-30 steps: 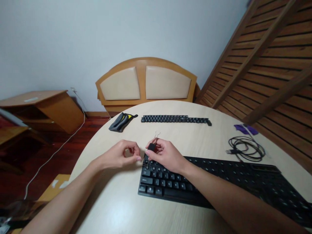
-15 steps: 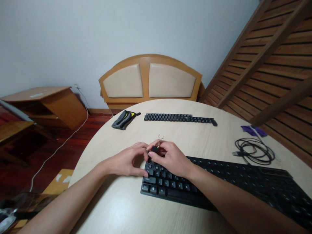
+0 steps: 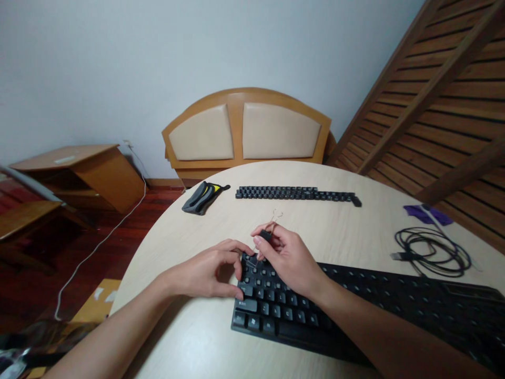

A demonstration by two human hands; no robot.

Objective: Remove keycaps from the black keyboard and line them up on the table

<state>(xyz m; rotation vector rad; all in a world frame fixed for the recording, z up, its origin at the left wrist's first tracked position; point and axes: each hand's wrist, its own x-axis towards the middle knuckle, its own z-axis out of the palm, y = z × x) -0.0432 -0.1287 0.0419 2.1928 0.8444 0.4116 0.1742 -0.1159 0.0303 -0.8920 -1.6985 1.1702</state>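
A black keyboard (image 3: 292, 329) lies at an angle on the table, with its lower left keys capped and many bare key posts in the upper rows. My left hand (image 3: 211, 269) grips its left end, thumb at the side edge and fingertips by the upper left corner. Between the fingers of my right hand (image 3: 292, 258) is a wire keycap puller (image 3: 266, 235) with a black handle. Its upper wire ends stick up above the hand; the lower wires reach down to the upper left keys. Whether they touch a key I cannot tell.
Removed keycaps (image 3: 276, 193) stand in rows across the far table (image 3: 189, 337). A grey, black and yellow pouch (image 3: 203, 198) lies far left. At right are a coiled USB cable (image 3: 432, 252) and a purple cloth (image 3: 428, 214) with a pale stick-like tool on it.
My right hand has moved slightly right with the puller, showing more of the upper left keys and the lower wires. My left hand keeps its place on the keyboard. The view has shifted a little.
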